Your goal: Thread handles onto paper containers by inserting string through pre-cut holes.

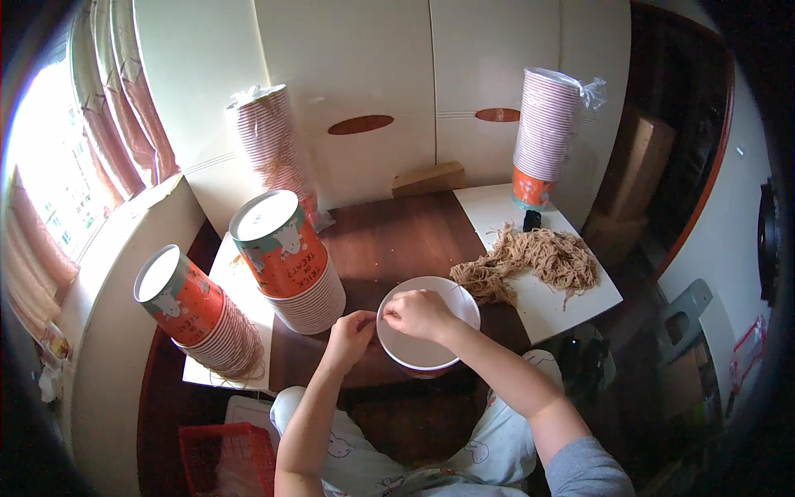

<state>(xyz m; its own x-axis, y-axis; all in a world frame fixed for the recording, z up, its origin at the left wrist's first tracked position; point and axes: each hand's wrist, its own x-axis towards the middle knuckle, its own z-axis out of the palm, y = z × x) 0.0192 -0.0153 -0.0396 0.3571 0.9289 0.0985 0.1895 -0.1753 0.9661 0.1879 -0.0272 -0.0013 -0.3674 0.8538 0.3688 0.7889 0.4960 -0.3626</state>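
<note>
A round paper bucket [424,352], white inside, stands mouth up in front of me at the table's near edge. My right hand [416,315] reaches over its mouth, fingers pinched just inside the left part of the rim. Outside that same rim, my left hand [351,338] has its fingertips pressed together close to the wall. Whatever sits between the fingers of either hand is too small to make out. To the bucket's right lies a tangled heap of tan cords [551,261], its near end close to the rim.
Two stacks of upturned orange buckets, one nearer [203,319] and one taller [290,265], stand at left. Plastic-wrapped bucket stacks rise at back left [269,141] and back right [546,132]. A black object [532,220] lies by the cords. Below left is a red basket [224,460].
</note>
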